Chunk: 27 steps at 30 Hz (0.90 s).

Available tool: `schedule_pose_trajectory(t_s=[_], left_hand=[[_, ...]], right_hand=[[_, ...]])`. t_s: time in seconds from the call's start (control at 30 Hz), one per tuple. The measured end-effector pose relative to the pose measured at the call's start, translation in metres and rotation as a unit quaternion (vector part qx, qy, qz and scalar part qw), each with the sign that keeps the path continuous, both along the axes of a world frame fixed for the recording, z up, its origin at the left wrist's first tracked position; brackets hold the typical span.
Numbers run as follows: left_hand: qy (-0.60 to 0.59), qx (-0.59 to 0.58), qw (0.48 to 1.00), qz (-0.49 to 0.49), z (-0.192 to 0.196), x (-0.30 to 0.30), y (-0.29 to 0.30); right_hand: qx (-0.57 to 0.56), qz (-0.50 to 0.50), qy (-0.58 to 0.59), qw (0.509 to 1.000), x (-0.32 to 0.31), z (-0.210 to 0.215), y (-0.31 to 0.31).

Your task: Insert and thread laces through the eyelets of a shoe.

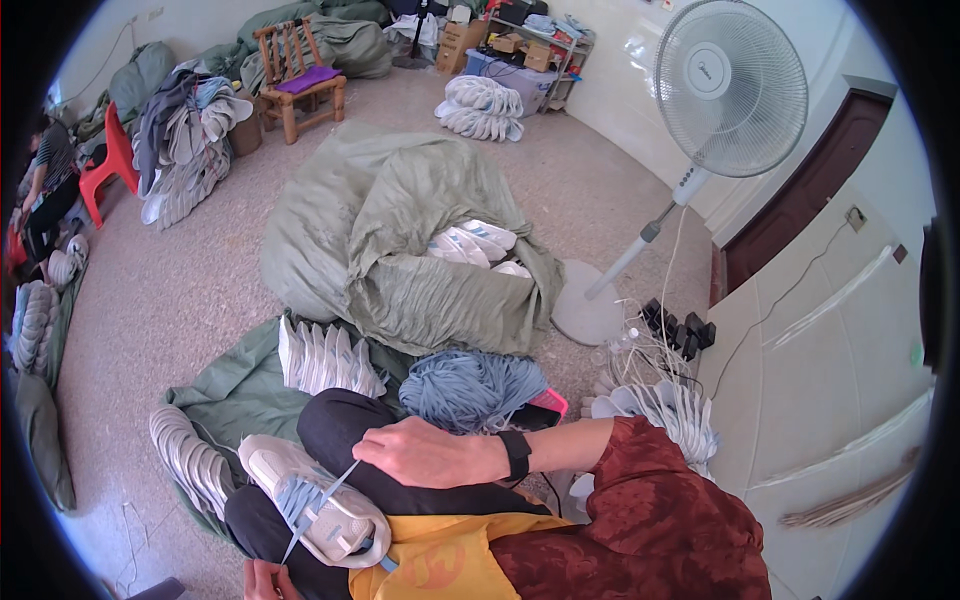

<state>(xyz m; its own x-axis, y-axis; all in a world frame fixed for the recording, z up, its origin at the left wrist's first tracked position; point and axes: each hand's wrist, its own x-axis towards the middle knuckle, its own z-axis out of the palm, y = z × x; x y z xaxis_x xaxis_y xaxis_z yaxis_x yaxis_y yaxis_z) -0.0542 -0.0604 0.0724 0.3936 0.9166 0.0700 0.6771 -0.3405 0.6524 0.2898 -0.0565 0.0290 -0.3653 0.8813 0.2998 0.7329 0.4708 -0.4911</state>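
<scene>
An off-white sneaker (268,462) lies across my lap, its toe pointing away from me and to the left. A light blue shoelace (298,505) is threaded through its eyelets. One lace end runs taut up to my right hand (415,452), whose fingers are closed on it above my knee. The other end stretches down to my left hand (268,582), closed on it at the lower edge; part of that hand is cut off. A large bundle of blue laces (470,390) lies just beyond my right forearm.
White shoe uppers stand in a row (325,360) and a curved stack (190,460) on green cloth (240,375). Beyond is a big green sack (400,240) holding more shoes. A standing fan (730,85) rises at right, cables (655,370) near its base. A person (55,180) sits far left.
</scene>
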Motion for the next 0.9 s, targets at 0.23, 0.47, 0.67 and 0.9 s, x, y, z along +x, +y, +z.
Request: schedule_pose_trajectory(t_s=[0.23, 0.47, 0.67, 0.9], left_hand=[[0.012, 0.024, 1.0, 0.014, 0.0, -0.01, 0.001], [0.008, 0.018, 0.999, 0.029, 0.002, -0.009, 0.0], [0.012, 0.029, 0.999, 0.02, 0.002, -0.008, 0.003], [0.02, 0.026, 0.999, 0.011, 0.0, -0.01, 0.003]], right_hand=[[-0.068, -0.034, 0.047, 0.996, 0.025, -0.004, -0.012], [-0.081, -0.034, 0.121, 0.989, 0.026, -0.006, -0.017], [-0.045, -0.019, 0.049, 0.998, 0.028, -0.01, -0.01], [-0.083, -0.044, 0.1, 0.991, 0.028, -0.009, -0.009]])
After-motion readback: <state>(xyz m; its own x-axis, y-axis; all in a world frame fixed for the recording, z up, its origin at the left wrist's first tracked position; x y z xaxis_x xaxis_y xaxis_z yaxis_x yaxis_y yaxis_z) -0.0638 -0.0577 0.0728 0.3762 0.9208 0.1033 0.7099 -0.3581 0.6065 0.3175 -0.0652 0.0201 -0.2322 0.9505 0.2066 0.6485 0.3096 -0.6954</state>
